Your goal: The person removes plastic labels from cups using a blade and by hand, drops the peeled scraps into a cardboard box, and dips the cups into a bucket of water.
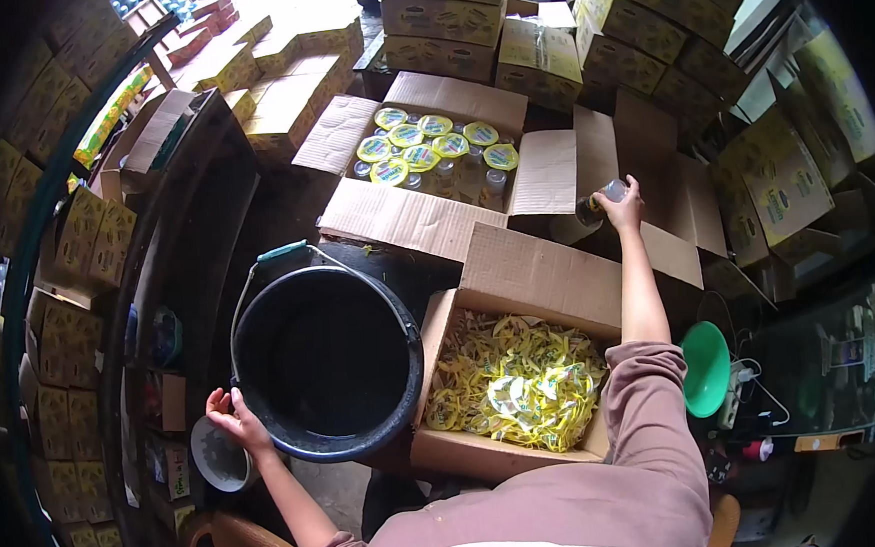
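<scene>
My right hand (622,205) is stretched out to the right, its fingers closed round a small clear plastic cup (611,192). The cup is tilted over the near left part of an open cardboard box (688,198). Just outside the left rim of a big black bucket (328,365), my left hand (239,422) is raised with loosely bent fingers and holds nothing. The bucket has a wire handle with a green grip (283,251); its inside is dark. Another carton (461,165) beyond the bucket holds several cups with yellow-green lids (420,156) and some clear cups.
Right of the bucket, a carton (532,263) is filled with yellow strips and lid scraps (520,389). A green bowl (706,367) and power strip (734,399) are at the right. A white pail (218,457) stands below my left hand. Stacked cartons (447,17) line the back and sides.
</scene>
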`<state>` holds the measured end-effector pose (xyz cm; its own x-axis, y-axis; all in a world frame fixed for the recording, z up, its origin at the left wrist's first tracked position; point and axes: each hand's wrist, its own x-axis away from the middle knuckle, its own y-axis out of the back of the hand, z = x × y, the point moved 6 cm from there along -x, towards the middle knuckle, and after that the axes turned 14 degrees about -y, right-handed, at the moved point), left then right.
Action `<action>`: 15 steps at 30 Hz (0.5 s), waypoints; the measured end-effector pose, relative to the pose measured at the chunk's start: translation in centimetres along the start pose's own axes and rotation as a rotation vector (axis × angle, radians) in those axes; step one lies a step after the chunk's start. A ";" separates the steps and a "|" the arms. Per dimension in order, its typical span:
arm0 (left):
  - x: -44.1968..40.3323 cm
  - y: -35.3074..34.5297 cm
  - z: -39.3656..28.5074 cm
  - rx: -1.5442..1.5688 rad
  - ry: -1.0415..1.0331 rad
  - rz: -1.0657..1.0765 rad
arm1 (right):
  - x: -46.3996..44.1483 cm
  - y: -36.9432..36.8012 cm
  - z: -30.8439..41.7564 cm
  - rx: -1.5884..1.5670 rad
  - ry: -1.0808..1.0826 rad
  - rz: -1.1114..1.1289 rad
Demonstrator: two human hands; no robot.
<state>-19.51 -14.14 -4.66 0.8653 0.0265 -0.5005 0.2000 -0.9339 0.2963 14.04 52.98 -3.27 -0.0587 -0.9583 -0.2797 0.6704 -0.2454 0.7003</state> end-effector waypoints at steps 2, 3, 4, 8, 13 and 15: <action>0.0 0.0 0.2 0.013 -0.012 -0.007 | 0.0 -0.1 1.0 0.032 0.049 0.026; 0.0 0.1 0.5 0.010 -0.014 -0.003 | -0.1 -0.2 1.3 0.048 0.073 0.041; 0.0 0.1 0.7 0.008 -0.017 0.000 | -0.2 -0.2 1.7 0.059 0.103 0.056; 0.0 -0.1 0.6 0.043 -0.006 0.003 | -0.9 -1.1 2.2 0.093 0.219 0.077; 0.1 -0.5 1.0 0.141 0.047 -0.014 | -0.2 -1.2 1.4 0.155 0.081 0.161; 0.3 -0.7 2.4 0.213 0.093 -0.014 | -0.3 -1.3 0.2 0.176 0.038 0.233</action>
<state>-20.54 -14.31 -6.97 0.9038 0.0633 -0.4233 0.1191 -0.9871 0.1066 13.00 53.55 -4.00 0.1120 -0.9865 -0.1198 0.5238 -0.0438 0.8507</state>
